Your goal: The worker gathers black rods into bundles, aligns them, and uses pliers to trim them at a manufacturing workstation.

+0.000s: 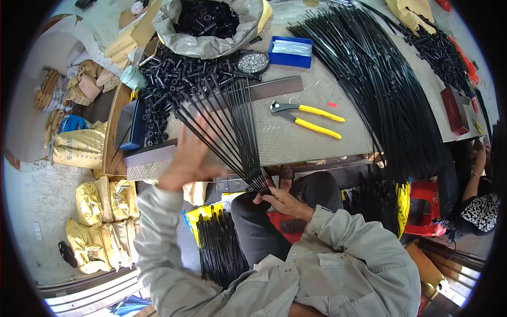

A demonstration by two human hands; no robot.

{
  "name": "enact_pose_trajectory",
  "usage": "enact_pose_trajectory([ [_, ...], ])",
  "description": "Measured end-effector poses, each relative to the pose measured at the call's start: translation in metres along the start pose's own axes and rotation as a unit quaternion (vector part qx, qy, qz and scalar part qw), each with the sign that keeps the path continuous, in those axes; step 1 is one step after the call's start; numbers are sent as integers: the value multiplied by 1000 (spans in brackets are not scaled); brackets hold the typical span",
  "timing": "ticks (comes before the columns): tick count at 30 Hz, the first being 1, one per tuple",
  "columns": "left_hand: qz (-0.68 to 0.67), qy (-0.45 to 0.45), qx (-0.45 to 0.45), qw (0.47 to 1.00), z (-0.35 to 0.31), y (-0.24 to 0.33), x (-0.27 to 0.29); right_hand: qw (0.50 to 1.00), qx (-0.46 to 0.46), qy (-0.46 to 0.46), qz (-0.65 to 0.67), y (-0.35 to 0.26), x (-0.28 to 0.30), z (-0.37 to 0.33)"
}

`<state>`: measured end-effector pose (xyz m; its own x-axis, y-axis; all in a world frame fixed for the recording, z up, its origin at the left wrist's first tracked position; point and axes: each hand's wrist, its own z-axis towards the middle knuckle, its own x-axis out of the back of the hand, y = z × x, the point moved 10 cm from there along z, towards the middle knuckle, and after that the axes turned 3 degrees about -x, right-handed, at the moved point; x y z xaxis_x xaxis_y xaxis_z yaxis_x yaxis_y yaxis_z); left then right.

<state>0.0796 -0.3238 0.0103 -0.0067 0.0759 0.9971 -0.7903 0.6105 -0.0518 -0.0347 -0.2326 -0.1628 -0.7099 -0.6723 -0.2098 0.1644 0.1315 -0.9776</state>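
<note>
My right hand [282, 201] grips the near ends of a fan of thin black rods [232, 127] just below the workbench's front edge. The rods spread out away from me over the metal workbench [296, 137], and their far tips carry small black parts. My left hand [190, 158] is raised with fingers apart against the left side of the fan, touching the rods. Behind the tips lies a heap of small black plastic parts [179, 79].
Yellow-handled pliers [309, 117] lie right of the fan. A blue box [289, 51], a round tin of small metal pieces [252, 62] and a grey sack of black parts [208, 24] stand behind. A large bundle of black rods [380, 79] crosses the bench. Another person [478, 201] sits at right.
</note>
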Motion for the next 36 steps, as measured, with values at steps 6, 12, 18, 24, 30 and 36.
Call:
enact_pose_trajectory([
  [6, -114, 15, -91, 989, 4, 66, -12, 994, 30, -70, -83, 26, -2, 22],
  [12, -150, 109, -70, 980, 15, 61, -20, 886, -153, -54, -435, -3, 43, 7],
  [18, -59, 96, -89, 990, 14, 62, -21, 792, 112, 65, -597, -221, 8, 16],
  [24, -4, 116, -96, 989, 20, 59, -19, 703, 159, 311, -620, -300, 128, 132],
  [30, -142, 105, -89, 980, 17, 54, -10, 642, 12, 261, -720, -261, 219, 201],
  [36, -1, 75, -97, 992, 19, 58, -23, 615, 0, 257, -746, -253, 234, 201],
])
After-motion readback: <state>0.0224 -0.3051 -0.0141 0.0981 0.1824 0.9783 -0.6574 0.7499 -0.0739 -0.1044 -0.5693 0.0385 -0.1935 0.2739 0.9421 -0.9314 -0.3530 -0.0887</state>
